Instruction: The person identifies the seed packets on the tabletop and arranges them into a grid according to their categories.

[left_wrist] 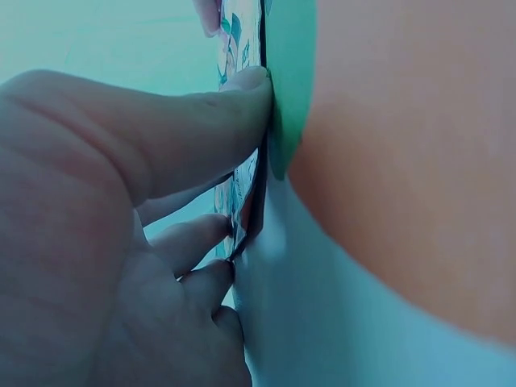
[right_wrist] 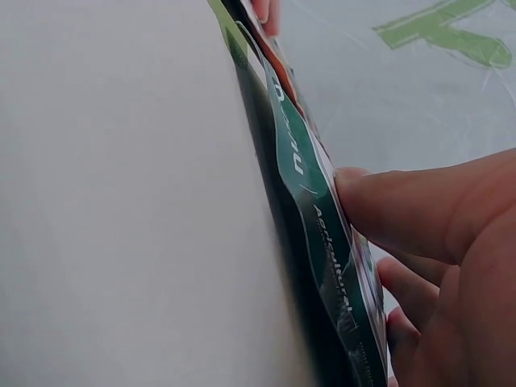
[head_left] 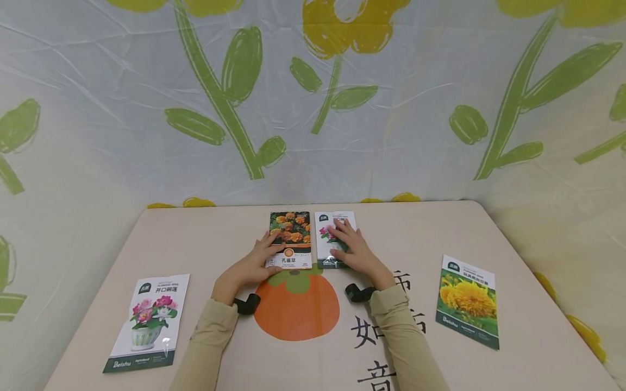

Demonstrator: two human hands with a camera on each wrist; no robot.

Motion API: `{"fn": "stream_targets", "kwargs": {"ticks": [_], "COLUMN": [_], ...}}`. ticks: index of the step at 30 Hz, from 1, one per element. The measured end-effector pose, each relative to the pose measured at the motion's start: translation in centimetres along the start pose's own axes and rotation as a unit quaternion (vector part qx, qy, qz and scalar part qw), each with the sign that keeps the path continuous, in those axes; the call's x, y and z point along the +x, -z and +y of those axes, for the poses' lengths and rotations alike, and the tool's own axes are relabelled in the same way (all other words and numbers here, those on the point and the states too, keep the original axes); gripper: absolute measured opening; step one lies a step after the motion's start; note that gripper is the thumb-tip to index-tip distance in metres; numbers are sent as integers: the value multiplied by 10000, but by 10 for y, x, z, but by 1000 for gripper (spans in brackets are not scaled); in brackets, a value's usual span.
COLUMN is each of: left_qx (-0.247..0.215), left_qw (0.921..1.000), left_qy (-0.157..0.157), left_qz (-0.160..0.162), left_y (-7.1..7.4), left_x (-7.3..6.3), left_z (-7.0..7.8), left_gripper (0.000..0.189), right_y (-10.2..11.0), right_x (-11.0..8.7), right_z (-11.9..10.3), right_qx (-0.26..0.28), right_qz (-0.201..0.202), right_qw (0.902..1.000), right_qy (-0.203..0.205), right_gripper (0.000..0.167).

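Observation:
Two seed packets lie side by side at the back of the table. On the left one, a marigold seed packet (head_left: pixel 296 239) with orange flowers, my left hand (head_left: pixel 252 263) rests with fingers spread over its left side. The left wrist view shows that thumb (left_wrist: pixel 218 121) at the packet's near edge. My right hand (head_left: pixel 360 252) lies on a white and green seed packet (head_left: pixel 323 249) with pink flowers, partly covering its picture. In the right wrist view, the thumb (right_wrist: pixel 403 205) presses on this packet, whose green bottom edge (right_wrist: pixel 310 210) bows up slightly.
Another white seed packet (head_left: pixel 146 326) with a potted flower picture lies at the front left. At the right lies a yellow sunflower seed packet (head_left: pixel 468 301), turned at an angle. The pale tablecloth (head_left: pixel 220 228) bears a printed orange persimmon and black characters. A flowered curtain (head_left: pixel 391 157) stands behind the table.

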State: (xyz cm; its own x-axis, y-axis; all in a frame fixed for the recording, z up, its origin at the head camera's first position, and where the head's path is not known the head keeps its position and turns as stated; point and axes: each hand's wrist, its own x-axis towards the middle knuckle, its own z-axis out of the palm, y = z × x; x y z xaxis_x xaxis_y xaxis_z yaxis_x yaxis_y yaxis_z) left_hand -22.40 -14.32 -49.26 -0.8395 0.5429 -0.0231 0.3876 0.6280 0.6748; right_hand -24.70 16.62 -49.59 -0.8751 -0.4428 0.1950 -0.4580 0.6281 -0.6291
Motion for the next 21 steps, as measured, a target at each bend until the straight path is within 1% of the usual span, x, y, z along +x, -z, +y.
{"fn": "stream_targets", "kwargs": {"ticks": [12, 21], "left_qx": [-16, 127], "left_qw": [9999, 9999], "left_qy": [115, 31], "left_qz": [-41, 8], "left_y": [-1, -1], "left_x": [1, 1], "left_z": [0, -1], "left_gripper": [60, 60], "right_y": [1, 0], "right_x": [-1, 0], "right_z": [3, 2], "right_qx": [-46, -119], "right_qz": [-3, -19], "right_qw": [10000, 9999], "right_qy": [73, 79], "right_gripper": [61, 61]}}
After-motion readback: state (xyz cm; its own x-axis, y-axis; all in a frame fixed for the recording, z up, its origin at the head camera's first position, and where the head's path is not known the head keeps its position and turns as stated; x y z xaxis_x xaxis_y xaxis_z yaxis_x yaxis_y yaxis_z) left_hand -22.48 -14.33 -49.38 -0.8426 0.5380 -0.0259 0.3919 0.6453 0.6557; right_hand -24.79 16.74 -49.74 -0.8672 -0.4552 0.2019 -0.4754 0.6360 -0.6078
